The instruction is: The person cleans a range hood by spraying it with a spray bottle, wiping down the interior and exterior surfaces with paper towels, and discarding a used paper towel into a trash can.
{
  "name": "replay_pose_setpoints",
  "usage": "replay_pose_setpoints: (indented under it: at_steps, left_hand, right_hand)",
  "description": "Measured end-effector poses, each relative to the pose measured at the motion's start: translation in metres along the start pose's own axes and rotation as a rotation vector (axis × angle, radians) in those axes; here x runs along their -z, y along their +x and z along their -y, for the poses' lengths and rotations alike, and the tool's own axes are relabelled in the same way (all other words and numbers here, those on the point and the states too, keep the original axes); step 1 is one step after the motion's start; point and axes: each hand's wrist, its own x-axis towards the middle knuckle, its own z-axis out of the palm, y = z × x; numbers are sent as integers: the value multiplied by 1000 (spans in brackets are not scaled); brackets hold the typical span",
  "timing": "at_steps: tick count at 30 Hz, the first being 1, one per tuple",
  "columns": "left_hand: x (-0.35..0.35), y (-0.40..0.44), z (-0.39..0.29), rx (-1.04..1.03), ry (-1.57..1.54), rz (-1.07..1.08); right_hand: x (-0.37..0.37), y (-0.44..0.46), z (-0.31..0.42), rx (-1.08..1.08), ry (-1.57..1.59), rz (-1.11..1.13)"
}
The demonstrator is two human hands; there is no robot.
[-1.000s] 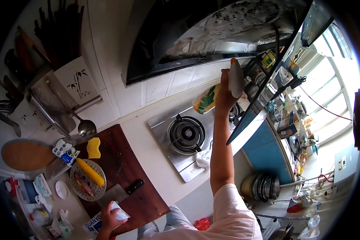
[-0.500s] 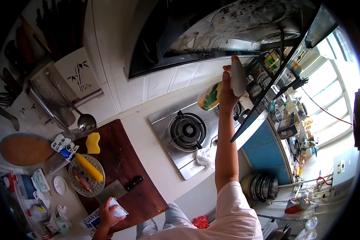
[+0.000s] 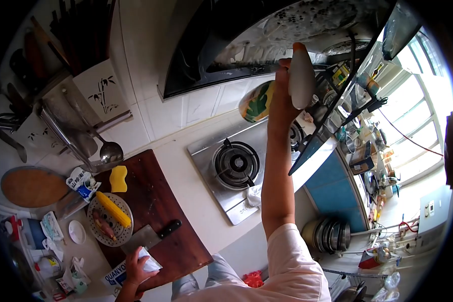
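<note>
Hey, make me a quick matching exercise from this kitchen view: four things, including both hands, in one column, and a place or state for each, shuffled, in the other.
Things:
1. Corn
2. Left hand
3. Knife
4. Right hand

Places and states:
A. Held out, beside a green-and-yellow container in this view
B. Lying flat, its black handle over the dark cutting board
C. On the plate with holes
D. Fingers around something white

Right pairs: 1-C, 2-D, 3-B, 4-A
</note>
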Motion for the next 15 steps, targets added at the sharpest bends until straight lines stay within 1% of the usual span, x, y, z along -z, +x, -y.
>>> replay_pose_setpoints:
  at_steps: [1,4,7,10,11,14,15]
  left_hand:
    - [-1,-1,1,-3,3,-6]
    - [0,-1,1,-15,-11,5]
    - [-1,-3,1,-6,-11,13]
    - [0,-4,0,5,-15,11]
    - [-1,-6,1,11,-5,16]
    - [-5,-9,6,4,-24,16]
    - [-3,-8,5,-9,-17,19]
  right_hand:
    - [0,1,2,-76,15,25]
    - [-4,-7,0,-83,21,-44]
    - [-9,-16,4,-88,165,-103]
    - [-6,-19,19,-113,101,-17]
    - [-6,-23,8,-78,50,-17]
    - [-13,-19,26,-156,147,-75]
    - [-14,-18,20,-131,172,-99]
